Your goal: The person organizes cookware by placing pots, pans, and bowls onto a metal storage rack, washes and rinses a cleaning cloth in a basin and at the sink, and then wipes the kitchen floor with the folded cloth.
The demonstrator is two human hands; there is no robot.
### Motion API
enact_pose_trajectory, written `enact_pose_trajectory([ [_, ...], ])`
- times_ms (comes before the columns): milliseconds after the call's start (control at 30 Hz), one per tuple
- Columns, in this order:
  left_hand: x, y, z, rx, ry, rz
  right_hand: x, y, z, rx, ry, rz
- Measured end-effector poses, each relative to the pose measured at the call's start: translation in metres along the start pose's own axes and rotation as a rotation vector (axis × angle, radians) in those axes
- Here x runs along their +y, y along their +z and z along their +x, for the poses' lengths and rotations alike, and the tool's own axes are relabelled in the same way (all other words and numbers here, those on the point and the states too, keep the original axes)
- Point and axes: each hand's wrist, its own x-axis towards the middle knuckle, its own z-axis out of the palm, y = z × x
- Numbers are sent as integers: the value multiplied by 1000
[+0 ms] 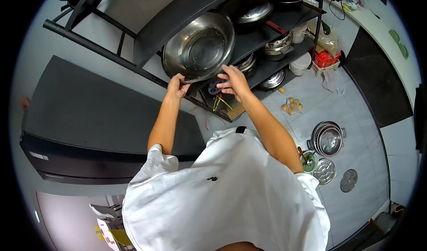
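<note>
A large steel basin [202, 50] stands tilted on the black metal shelf [240, 46], its open side facing me. At its lower left rim, my left hand [178, 87] is closed on the edge, thumb and fingers pinching it. My right hand [233, 82] is at the lower right rim with its fingers spread; the index fingertip is close to the rim, and whether it touches cannot be made out. To the right of the basin lies a lidded pan [254, 11] with a red handle.
Lower shelves hold pots [279, 46] and white tubs [300, 63]. On the tiled floor are a bag of round yellow items [292, 106], stacked pans [329, 139], a green bowl [308, 161] and steamer racks [325, 171]. A dark refrigerator [98, 108] is at left.
</note>
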Motion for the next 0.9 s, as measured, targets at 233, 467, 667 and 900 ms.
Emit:
enact_pose_trajectory([
  [233, 31, -3, 113, 89, -214, 3, 35, -47, -10, 117, 99, 7],
  [467, 35, -17, 97, 176, -199, -132, 32, -84, -13, 310, 4, 40],
  [667, 25, -40, 107, 159, -152, -61, 50, -79, -5, 272, 70, 53],
  [900, -54, -12, 23, -49, -123, -17, 68, -86, -5, 291, 143, 85],
])
